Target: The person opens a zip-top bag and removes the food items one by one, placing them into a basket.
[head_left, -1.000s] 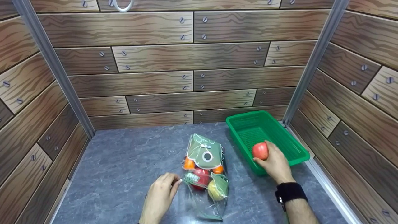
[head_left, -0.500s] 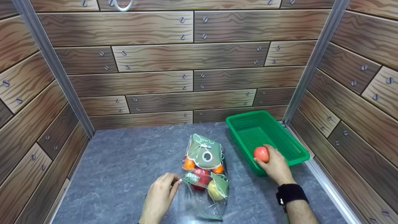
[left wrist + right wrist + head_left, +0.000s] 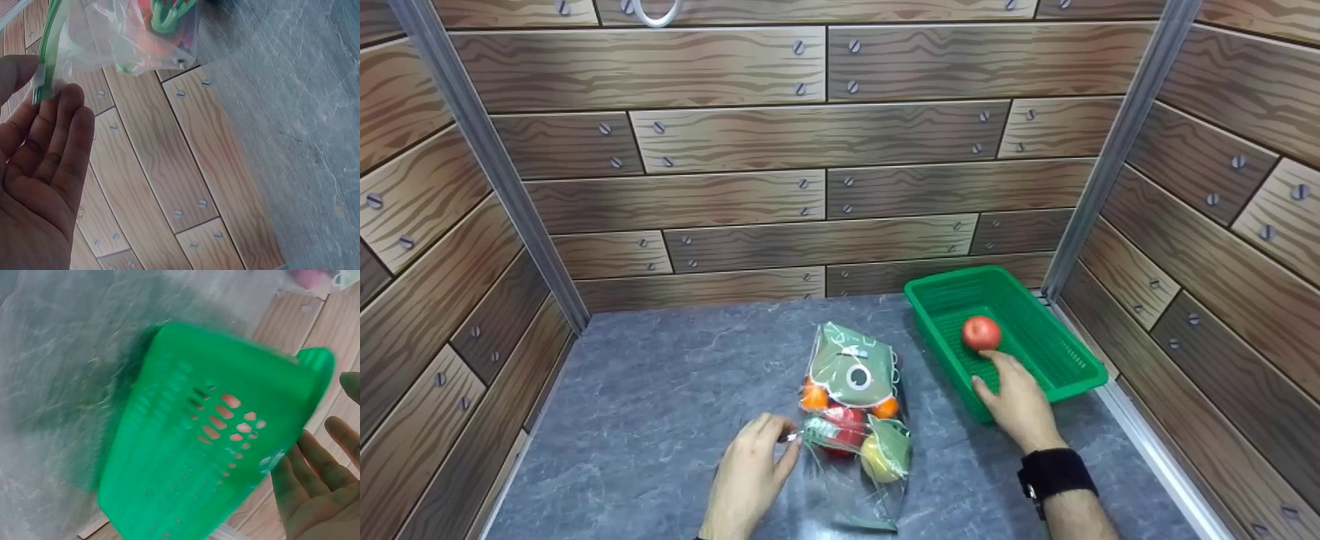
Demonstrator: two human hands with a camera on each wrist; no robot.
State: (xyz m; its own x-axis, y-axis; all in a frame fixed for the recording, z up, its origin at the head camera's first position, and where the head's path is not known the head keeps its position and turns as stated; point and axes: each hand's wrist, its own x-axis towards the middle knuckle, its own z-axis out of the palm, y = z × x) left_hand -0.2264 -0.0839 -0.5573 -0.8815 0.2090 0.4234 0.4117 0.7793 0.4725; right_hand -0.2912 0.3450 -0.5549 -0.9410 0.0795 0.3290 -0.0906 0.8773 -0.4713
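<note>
A clear zip bag (image 3: 851, 375) with a green cartoon print lies on the table, holding orange, red and yellow produce. At its left edge, my left hand (image 3: 750, 472) pinches the zip end; the left wrist view shows the green zip strip (image 3: 49, 50) between thumb and fingertips. A red apple (image 3: 981, 332) sits inside the green plastic basket (image 3: 1084, 384). My right hand (image 3: 1020, 401) is over the basket's near side, fingers spread and holding nothing, with fingertips close by the apple. In the right wrist view the basket wall hides part of the fingers.
The grey marbled table (image 3: 675, 390) is bounded by wood-patterned panels at the back and both sides. Metal posts (image 3: 1099, 180) stand at the back corners. A white ring (image 3: 658, 13) hangs at the top. A black band (image 3: 1059, 472) wraps the right wrist.
My right hand has let go of the apple, which has moved away from it farther into the basket. The left hand has barely moved, staying at the bag's zip.
</note>
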